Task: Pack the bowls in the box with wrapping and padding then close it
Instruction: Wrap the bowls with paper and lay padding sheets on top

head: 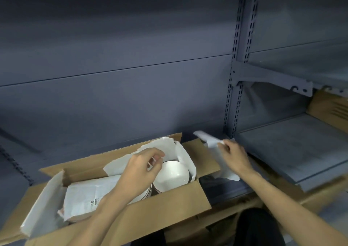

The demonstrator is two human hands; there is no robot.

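While the head camera looks down, this is what shows:
Box: a brown cardboard box (169, 206) sits low in the middle, with its flaps folded out and its top open.
Bowls: a white bowl (172, 176) lies tipped on its side inside the box, toward the right end. Dark rims of more bowls peek out just beside it on the left; how many I cannot tell.
Wrapping paper: white paper (180, 151) stands up behind and around the bowl, inside the box.
Wrapped bundle: a white paper bundle (88, 193) with small print lies in the left part of the box.
Loose sheet: another white sheet (41, 202) hangs over the left end of the box.
Left hand: the left hand (141, 172) is over the box, above the bowl, with fingers curled and pinching a small bit of white paper.
Right hand: the right hand (235, 157) is to the right of the box, pinching the edge of a white paper strip (207, 138).
Shelf: a grey metal shelf (293, 148) is on the right, with a grey wall behind.
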